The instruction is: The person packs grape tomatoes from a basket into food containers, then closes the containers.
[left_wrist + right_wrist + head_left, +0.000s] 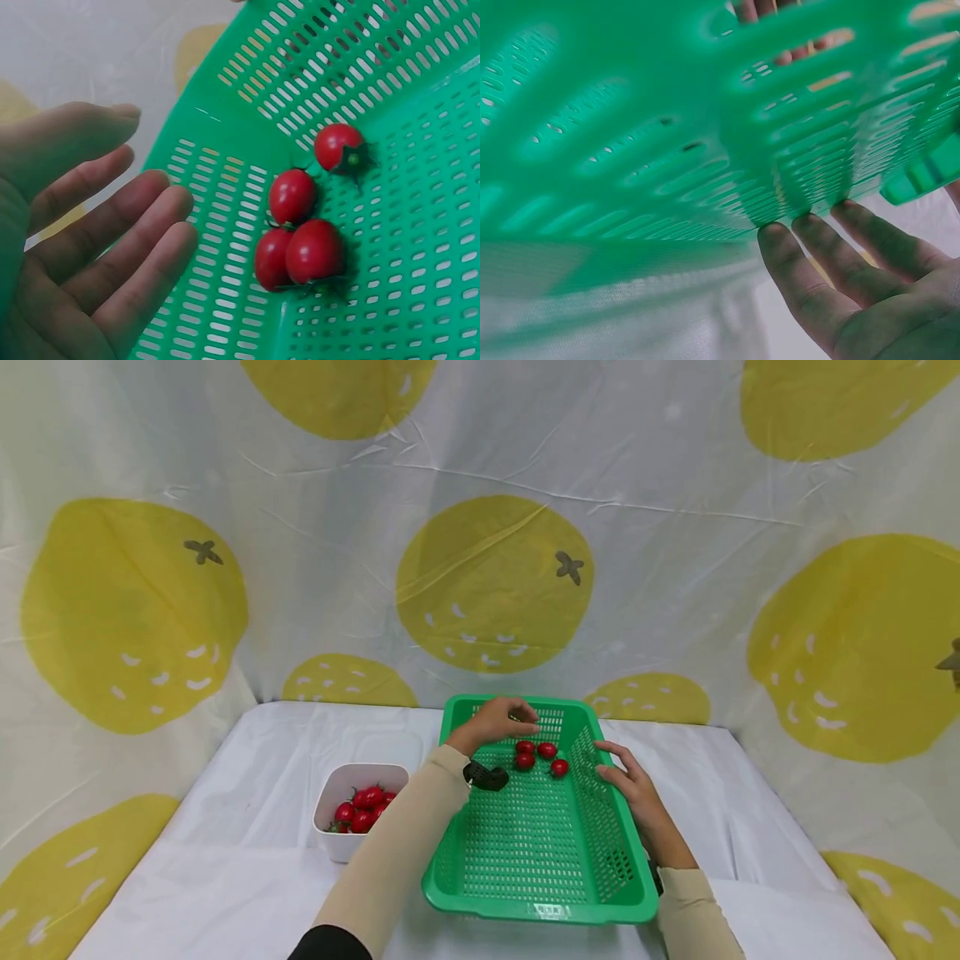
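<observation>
A green perforated basket (525,852) holds several small red tomatoes (524,761) near its far end. Above that end hovers the left hand (501,722), its relaxed fingers holding nothing; the left wrist view shows the hand (105,225) beside the tomatoes (315,251), not touching them. The right hand (637,789) rests against the basket's right side near the rim. In the right wrist view, fingertips of the right hand (877,277) touch the outside of the perforated wall (697,150). Left of the basket, a white container (347,846) holds more red tomatoes (362,821).
A white cloth (255,827) covers the table. Behind and at both sides hangs a pale curtain (315,577) with large yellow fruit prints. A translucent lid-like item (388,748) lies behind the white container. Dark wrist devices sit on both wrists.
</observation>
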Demonstrator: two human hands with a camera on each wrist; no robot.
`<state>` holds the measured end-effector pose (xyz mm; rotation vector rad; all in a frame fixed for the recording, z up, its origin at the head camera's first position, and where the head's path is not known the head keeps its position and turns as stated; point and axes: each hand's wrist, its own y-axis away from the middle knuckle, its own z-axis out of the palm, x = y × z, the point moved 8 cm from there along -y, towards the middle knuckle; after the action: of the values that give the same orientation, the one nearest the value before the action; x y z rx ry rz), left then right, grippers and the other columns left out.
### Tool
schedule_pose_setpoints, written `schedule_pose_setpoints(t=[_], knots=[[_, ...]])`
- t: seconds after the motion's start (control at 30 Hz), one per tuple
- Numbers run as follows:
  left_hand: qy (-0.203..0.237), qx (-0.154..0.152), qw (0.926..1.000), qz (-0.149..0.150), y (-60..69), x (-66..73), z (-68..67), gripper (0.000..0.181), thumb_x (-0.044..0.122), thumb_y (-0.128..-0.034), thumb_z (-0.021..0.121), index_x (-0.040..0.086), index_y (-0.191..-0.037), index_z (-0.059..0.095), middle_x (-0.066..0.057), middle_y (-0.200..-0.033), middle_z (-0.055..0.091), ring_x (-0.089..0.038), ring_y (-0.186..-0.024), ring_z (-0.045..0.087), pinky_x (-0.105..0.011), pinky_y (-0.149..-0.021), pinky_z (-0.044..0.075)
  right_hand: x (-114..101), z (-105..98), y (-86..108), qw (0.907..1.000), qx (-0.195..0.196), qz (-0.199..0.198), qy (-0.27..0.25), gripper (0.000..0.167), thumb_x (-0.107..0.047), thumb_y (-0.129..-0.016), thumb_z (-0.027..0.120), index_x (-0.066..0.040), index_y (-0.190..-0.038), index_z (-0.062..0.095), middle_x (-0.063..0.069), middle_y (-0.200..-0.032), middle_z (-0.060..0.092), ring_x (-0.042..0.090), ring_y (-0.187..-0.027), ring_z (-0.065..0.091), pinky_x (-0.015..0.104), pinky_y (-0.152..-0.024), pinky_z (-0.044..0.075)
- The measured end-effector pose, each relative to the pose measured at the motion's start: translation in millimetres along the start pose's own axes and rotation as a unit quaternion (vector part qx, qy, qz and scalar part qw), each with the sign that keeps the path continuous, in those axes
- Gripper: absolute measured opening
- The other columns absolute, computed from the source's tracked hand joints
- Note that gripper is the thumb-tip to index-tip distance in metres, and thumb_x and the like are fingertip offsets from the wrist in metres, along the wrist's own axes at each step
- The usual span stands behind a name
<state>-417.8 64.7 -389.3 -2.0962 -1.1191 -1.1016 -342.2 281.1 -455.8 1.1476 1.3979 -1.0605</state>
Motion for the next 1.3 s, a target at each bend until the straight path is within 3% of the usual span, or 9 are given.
schedule_pose_setpoints(t=[0.23,0.57,0.73,0.93,1.3], knots=[[0.002,0.027,0.9996,-0.006,-3.3,-3.8,2.3,0.029,0.024,-0.0908,0.069,0.005,-0.112,0.066,-0.002,-0.104,0.064,-0.019,-0.098,0.058,-0.033,-0.082,0.049,-2,1,-1.0,0.9999,0.0,-0.004,0.012,0.049,-0.031,-0.101,0.05,-0.02,-0.146,0.035,0.027,-0.131,0.048,0.036,-0.095,0.065,0.045,-0.072,0.057],[-0.005,0.04,0.9987,-0.03,-3.5,-12.3,4.9,0.024,0.023,-0.0897,0.07,0.008,-0.109,0.068,-0.001,-0.104,0.065,-0.019,-0.098,0.059,-0.033,-0.082,0.049,2,4,-2.2,1.0,-0.003,0.007,-0.001,0.05,-0.032,-0.101,0.051,-0.023,-0.147,0.034,0.025,-0.135,0.046,0.037,-0.099,0.064,0.046,-0.074,0.056],[-0.025,0.034,0.9984,-0.037,-4.4,-10.0,9.3,0.028,0.023,-0.0899,0.07,0.007,-0.113,0.068,-0.001,-0.105,0.066,-0.019,-0.099,0.059,-0.033,-0.083,0.049,1,-1,-1.6,0.9998,0.011,0.003,0.018,0.049,-0.033,-0.101,0.051,-0.024,-0.146,0.036,0.024,-0.133,0.048,0.032,-0.095,0.065,0.044,-0.073,0.056],[-0.038,0.027,0.9971,-0.06,-5.8,-16.9,15.6,0.025,0.018,-0.0893,0.071,0.008,-0.112,0.07,-0.001,-0.107,0.067,-0.021,-0.106,0.058,-0.033,-0.087,0.049,1,-2,-1.5,0.9999,0.002,0.0,0.016,0.05,-0.033,-0.101,0.05,-0.022,-0.148,0.034,0.027,-0.133,0.049,0.032,-0.096,0.065,0.044,-0.074,0.056],[-0.089,-0.017,0.9909,-0.1,1.3,-23.5,25.7,0.02,0.014,-0.0871,0.073,0.009,-0.106,0.073,-0.001,-0.107,0.068,-0.022,-0.106,0.059,-0.034,-0.087,0.051,-1,0,0.2,0.9998,0.009,0.0,0.019,0.05,-0.031,-0.102,0.05,-0.02,-0.148,0.033,0.028,-0.132,0.048,0.027,-0.092,0.066,0.043,-0.073,0.057]])
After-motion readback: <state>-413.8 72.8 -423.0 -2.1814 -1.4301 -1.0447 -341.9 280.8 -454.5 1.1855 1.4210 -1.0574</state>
